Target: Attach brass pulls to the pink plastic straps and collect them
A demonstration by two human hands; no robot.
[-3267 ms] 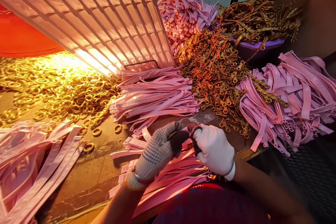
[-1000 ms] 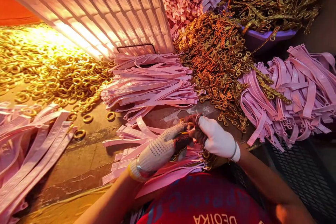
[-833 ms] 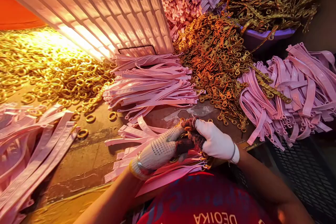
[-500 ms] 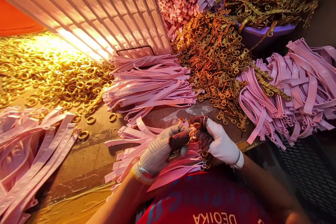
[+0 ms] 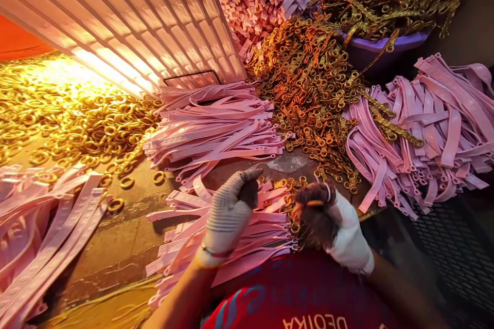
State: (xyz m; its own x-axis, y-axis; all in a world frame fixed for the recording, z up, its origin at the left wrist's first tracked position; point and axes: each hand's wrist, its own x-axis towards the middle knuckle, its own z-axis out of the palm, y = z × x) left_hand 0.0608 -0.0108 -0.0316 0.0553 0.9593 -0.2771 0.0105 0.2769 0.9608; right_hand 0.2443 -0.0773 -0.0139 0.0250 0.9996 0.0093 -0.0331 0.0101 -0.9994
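Right hand [image 5: 328,223] is curled round what looks like a gold ring [image 5: 316,203]. Left hand [image 5: 230,208] is half-curled over pink straps [image 5: 270,219], can't tell if it's holding anything.

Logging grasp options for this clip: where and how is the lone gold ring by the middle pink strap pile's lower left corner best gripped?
Probably pinch the gold ring at opposite edges of its outer rim, from above and the near side: it appears flat, hole upward, with bare table on that side.

Straps [image 5: 219,126] look glossy, rings [image 5: 111,126] metallic, gloves [image 5: 226,218] matt cloth.
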